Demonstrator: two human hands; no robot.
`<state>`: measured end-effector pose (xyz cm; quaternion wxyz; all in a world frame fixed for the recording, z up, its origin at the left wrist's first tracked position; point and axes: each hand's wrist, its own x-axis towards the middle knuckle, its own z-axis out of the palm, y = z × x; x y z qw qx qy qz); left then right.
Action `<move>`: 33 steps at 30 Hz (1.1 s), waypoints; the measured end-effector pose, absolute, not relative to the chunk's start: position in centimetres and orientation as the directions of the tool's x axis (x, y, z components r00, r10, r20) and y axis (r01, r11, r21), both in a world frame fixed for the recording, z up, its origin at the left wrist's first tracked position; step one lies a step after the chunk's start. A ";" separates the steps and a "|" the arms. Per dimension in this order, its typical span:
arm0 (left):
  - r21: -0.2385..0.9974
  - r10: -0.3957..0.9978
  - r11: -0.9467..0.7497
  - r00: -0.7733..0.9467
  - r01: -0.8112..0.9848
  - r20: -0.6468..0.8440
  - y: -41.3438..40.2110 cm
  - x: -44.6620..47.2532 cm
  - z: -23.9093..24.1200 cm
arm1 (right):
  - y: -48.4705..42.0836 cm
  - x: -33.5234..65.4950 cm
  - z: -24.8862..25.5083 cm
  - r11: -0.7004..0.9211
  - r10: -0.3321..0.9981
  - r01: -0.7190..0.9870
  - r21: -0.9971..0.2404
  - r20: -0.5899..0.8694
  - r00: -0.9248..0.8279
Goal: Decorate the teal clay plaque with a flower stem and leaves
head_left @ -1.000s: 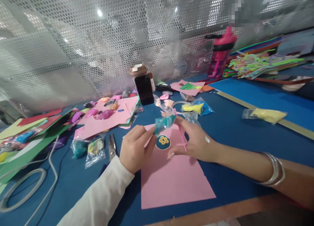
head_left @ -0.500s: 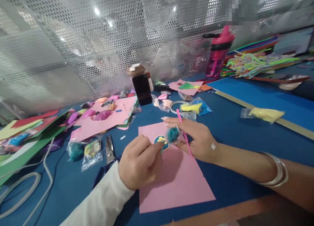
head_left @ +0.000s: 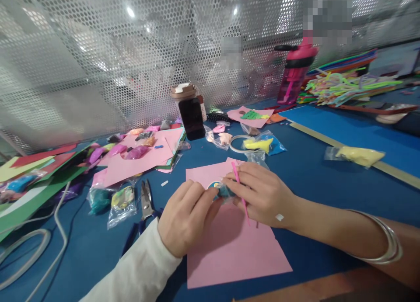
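Both hands meet over a pink sheet of paper (head_left: 229, 249) on the blue table. My left hand (head_left: 185, 219) and my right hand (head_left: 262, 192) together pinch a small clear bag of teal clay (head_left: 225, 191). A thin pink stick (head_left: 239, 188) also runs between the fingers of my right hand. Under the bag, a blue disc with yellow bits (head_left: 215, 186) on the paper is mostly hidden. A small plaster sits on the back of my right hand, and silver bangles (head_left: 387, 241) ring that wrist.
Scissors (head_left: 146, 197) and bags of clay (head_left: 121, 201) lie left of the paper. More pink sheets (head_left: 138, 160), a dark jar (head_left: 192, 116), a tape ring (head_left: 239, 142) and yellow clay bags (head_left: 359, 154) lie beyond. A pink bottle (head_left: 293, 74) stands by the perforated wall. Cables (head_left: 39, 245) loop at left.
The teal clay bag was held up above the paper, then came down toward the disc. Both hands have closed in on it, now pinching it low over the sheet.
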<state>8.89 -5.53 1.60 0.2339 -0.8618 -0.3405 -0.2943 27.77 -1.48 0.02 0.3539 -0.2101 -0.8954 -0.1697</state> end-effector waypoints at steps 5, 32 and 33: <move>-0.302 0.437 -0.678 0.698 0.670 0.568 -5.6 8.9 1.6 | -1.7 27.8 -0.1 0.857 0.271 0.494 0.146 0.688 -0.673; 0.071 0.555 -0.776 0.626 0.627 0.548 -5.6 8.7 1.8 | -3.3 28.1 0.9 0.887 0.454 0.310 -0.344 0.517 -0.726; 0.054 0.542 -0.780 0.630 0.624 0.556 -5.7 8.9 1.9 | -3.4 28.1 1.0 0.890 0.445 0.297 -0.345 0.521 -0.728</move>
